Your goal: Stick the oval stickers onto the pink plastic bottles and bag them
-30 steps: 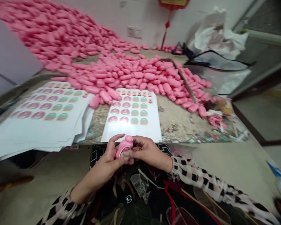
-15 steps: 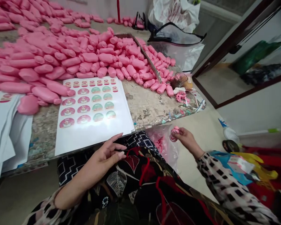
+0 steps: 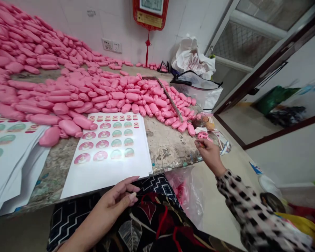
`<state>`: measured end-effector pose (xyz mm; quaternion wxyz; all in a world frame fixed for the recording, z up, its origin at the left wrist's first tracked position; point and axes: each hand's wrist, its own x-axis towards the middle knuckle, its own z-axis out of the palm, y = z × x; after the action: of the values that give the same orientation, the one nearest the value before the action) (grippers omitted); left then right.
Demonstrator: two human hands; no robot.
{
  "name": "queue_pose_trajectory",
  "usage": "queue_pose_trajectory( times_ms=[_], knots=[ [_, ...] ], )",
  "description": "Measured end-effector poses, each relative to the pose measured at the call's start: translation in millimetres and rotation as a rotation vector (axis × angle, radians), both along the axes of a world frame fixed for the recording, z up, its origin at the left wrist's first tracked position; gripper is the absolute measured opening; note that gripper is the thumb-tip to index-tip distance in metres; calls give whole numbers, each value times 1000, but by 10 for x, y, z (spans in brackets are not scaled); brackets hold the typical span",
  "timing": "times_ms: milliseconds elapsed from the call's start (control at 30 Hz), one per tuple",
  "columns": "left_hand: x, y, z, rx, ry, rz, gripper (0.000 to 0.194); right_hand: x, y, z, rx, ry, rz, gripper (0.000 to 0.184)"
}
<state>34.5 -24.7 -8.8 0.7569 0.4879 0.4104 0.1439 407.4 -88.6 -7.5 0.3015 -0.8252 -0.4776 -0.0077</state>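
Observation:
My left hand (image 3: 118, 199) rests over my lap by the table's front edge, fingers loosely stretched and holding nothing. Out to the right, my right hand (image 3: 210, 152) is held above the table's right front corner, its fingers curled together. A small coloured bit shows at those fingertips, too small to name. Just below and left of this hand hangs a clear plastic bag (image 3: 195, 196) with pink bottles (image 3: 182, 192) inside. In front of my left hand lies a sheet of stickers (image 3: 105, 175), with pink and green oval labels and a row of small red ones.
A large heap of small pink bottles (image 3: 94, 92) covers the back and left of the worn table (image 3: 165, 150). More sticker sheets (image 3: 5, 182) lie at left. A dark strip (image 3: 170, 99) crosses the heap's right side. Bags (image 3: 196, 80) stand at the back right.
My hands parted from the labelled pink bottle they held together. My right hand carried it right, over the bag; the bottle is gone from it now, and the hand has moved up over the table corner.

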Motion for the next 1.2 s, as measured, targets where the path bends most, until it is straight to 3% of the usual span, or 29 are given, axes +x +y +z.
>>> queue_pose_trajectory(
  times_ms=[167,367,633,767,967,1033,1100,1200],
  knots=[
    [-90,26,44,15,2,55,48,159,752,116,-262,-209,-84,32],
    [-149,44,13,41,3,83,46,-110,1172,39,-408,-245,-69,34],
    [-122,63,-35,39,-7,60,45,-273,1167,3,-572,-381,-143,42],
    [-109,55,-21,42,-8,44,42,-262,1136,5,-579,-399,-133,42],
    [-174,22,-16,83,-80,57,38,-389,956,-48,-548,-414,0,41],
    [-202,31,-4,74,-97,75,38,-515,865,-64,-480,-347,63,45],
    [-220,58,22,52,-103,103,39,-711,797,-48,-343,-153,113,48],
    [-214,127,73,4,-133,176,40,-1140,775,42,-76,485,254,46]
  ],
)
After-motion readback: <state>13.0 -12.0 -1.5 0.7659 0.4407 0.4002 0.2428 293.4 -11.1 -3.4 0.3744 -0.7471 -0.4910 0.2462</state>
